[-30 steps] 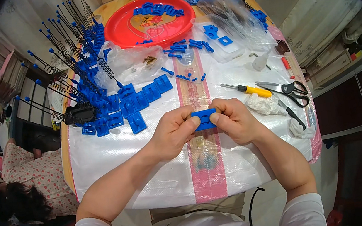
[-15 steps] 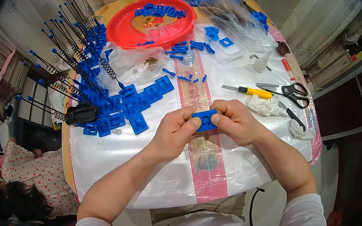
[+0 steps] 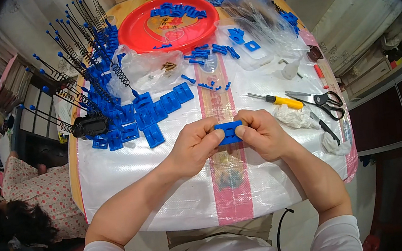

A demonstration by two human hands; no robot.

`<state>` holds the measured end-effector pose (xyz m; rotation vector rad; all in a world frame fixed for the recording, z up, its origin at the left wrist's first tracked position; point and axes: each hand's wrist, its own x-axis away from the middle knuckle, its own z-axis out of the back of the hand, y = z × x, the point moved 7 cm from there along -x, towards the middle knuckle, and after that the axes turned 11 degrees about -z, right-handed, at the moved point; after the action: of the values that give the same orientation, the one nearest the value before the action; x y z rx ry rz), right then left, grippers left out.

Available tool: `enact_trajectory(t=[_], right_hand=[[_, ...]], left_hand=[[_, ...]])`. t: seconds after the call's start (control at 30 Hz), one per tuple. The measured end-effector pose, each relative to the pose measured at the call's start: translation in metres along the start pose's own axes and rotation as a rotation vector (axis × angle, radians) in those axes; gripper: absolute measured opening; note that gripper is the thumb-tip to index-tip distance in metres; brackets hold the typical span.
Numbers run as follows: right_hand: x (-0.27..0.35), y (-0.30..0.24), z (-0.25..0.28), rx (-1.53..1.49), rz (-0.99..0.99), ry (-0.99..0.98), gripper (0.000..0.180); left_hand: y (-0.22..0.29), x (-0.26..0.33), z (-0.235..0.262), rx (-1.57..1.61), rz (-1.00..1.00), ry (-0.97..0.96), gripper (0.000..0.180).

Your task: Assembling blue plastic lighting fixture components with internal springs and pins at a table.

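Holding almost exactly as a second ago, both hands pinch the small blue plastic piece (image 3: 229,132) above the tabletop (image 3: 116,172), just in front of the chest; nothing on the cloth has shifted, so the fitting work on this piece looks unfinished. The left hand (image 3: 194,146) clamps its left end, the right hand (image 3: 259,133) its right end, fingers (image 3: 218,134) closed tight on it, thumbs pressing its face. It is flat, rectangular, hard and glossy, with openings. Matching blue plates (image 3: 151,116) lie in a row nearby, beside black sprung rods (image 3: 76,65), on a woven white sheet with a pink stripe.
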<state>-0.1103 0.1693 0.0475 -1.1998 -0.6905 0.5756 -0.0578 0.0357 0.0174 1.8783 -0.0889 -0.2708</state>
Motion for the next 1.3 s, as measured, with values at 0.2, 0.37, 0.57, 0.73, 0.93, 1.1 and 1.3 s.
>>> enact_trajectory(t=[0.2,0.37,0.57,0.73,0.93,1.1,1.3], right_hand=[[-0.001,0.006,0.003,0.060,0.005,0.006,0.026],[0.000,-0.001,0.000,0.008,0.002,-0.005,0.026],[0.001,0.000,0.002,0.042,0.022,0.005,0.025],[0.001,0.000,0.002,0.030,0.000,0.005,0.024],[0.001,0.002,0.002,0.038,0.012,-0.001,0.024],[0.001,-0.003,0.000,-0.006,0.008,-0.022,0.024],[0.001,0.000,0.001,0.033,0.014,-0.008,0.024]], left_hand=[[0.002,0.000,-0.003,0.027,-0.001,-0.020,0.018],[0.001,0.001,-0.002,0.030,0.009,-0.010,0.017],[0.000,0.001,-0.002,0.057,0.008,-0.016,0.017],[0.001,0.000,-0.004,0.077,0.023,-0.006,0.017],[0.000,0.001,-0.004,0.069,0.015,-0.016,0.018],[0.001,0.001,-0.003,0.061,0.009,-0.014,0.019],[-0.004,0.000,0.000,0.020,0.000,0.000,0.023]])
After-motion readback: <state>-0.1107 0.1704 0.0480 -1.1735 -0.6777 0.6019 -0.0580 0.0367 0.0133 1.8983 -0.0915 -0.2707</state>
